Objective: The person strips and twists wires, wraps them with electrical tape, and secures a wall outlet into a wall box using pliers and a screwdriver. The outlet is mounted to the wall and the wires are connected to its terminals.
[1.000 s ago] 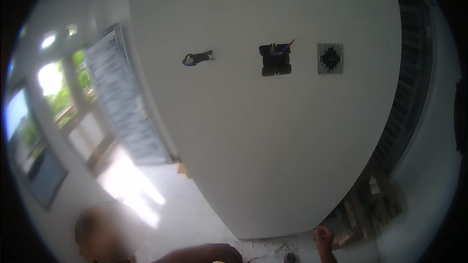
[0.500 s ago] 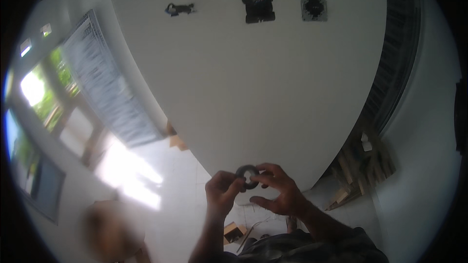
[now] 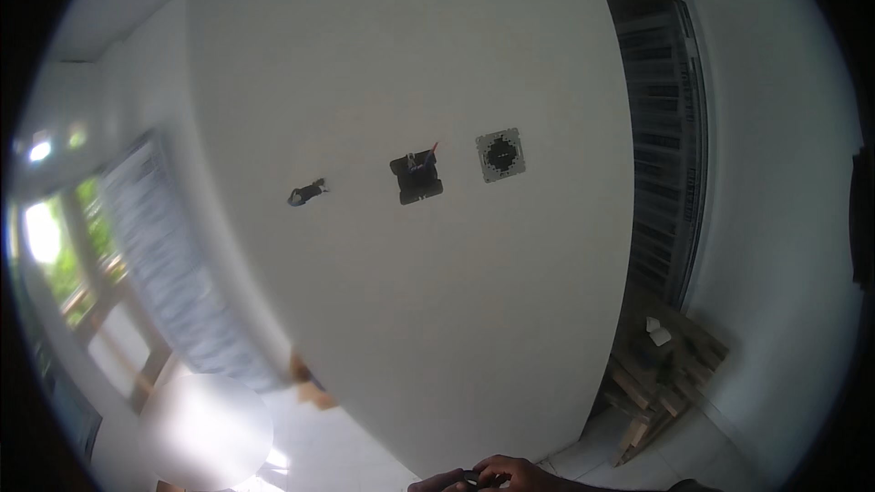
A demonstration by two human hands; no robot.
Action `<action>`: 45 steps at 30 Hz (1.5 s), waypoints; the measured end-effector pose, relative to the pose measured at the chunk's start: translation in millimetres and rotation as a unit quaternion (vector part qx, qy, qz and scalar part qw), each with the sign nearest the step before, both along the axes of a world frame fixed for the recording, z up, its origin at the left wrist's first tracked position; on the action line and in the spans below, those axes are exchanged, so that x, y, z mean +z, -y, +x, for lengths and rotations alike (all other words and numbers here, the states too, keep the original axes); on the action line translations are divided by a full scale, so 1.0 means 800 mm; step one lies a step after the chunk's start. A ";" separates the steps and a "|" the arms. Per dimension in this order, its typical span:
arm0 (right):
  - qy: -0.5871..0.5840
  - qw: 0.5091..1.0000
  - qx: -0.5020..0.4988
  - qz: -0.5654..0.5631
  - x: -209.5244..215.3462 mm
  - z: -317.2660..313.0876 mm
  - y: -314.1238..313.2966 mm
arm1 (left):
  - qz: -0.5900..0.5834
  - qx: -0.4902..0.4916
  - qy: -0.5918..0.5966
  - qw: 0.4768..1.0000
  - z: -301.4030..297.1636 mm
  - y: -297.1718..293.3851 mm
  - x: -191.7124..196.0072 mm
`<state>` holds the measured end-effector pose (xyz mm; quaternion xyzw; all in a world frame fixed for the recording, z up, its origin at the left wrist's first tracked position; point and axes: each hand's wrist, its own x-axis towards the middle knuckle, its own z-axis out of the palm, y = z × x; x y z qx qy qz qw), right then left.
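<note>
At the very bottom of the head view, a roll of black tape (image 3: 470,477) sits between my two hands, mostly cut off by the lower edge. My left hand (image 3: 439,481) grips its left side, while the fingers of my right hand (image 3: 512,471) curl round its right side. Above, on the white wall, a black wall box (image 3: 416,179) has wires poking out, one of them red. A socket insert with a grey metal frame (image 3: 501,156) is mounted to its right. On the left is a small ragged hole (image 3: 308,192) with something dark and bluish in it.
A dark slatted shutter or door (image 3: 661,146) stands right of the wall. Below it is a stack of wooden pieces (image 3: 652,383) with a white item (image 3: 657,332) on top. Cardboard scraps (image 3: 312,387) lie by the wall's lower left corner. Bright windows (image 3: 68,255) are at the left.
My view has tilted up and turned right, so the wall fittings sit lower and further left. My hands and the tape roll have slid down to the bottom edge.
</note>
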<state>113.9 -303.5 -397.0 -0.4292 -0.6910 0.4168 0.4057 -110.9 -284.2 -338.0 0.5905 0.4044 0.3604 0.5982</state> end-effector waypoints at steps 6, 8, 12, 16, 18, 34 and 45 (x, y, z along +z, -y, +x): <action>-0.067 0.996 0.022 -0.055 -0.016 0.007 0.018 | -0.041 -0.018 0.047 0.998 -0.008 0.003 -0.040; -0.081 0.995 0.025 -0.054 -0.024 0.008 0.019 | -0.055 -0.013 0.042 0.997 -0.007 0.004 -0.044; -0.022 1.000 0.018 -0.008 -0.034 0.005 0.022 | -0.078 0.006 0.027 0.997 -0.006 0.004 -0.057; 0.000 0.999 0.011 -0.043 -0.031 -0.001 0.027 | -0.065 0.007 -0.031 0.997 0.001 0.010 -0.057; -0.022 0.999 0.003 -0.038 -0.040 -0.002 0.029 | -0.107 -0.018 0.016 0.994 0.004 0.015 -0.060; 0.054 0.994 -0.019 -0.091 -0.044 0.063 0.061 | -0.011 -0.044 -0.092 0.995 0.062 0.039 -0.069; -0.005 0.992 -0.056 -0.115 -0.079 0.161 0.131 | 0.027 -0.070 -0.134 0.988 0.190 0.102 -0.058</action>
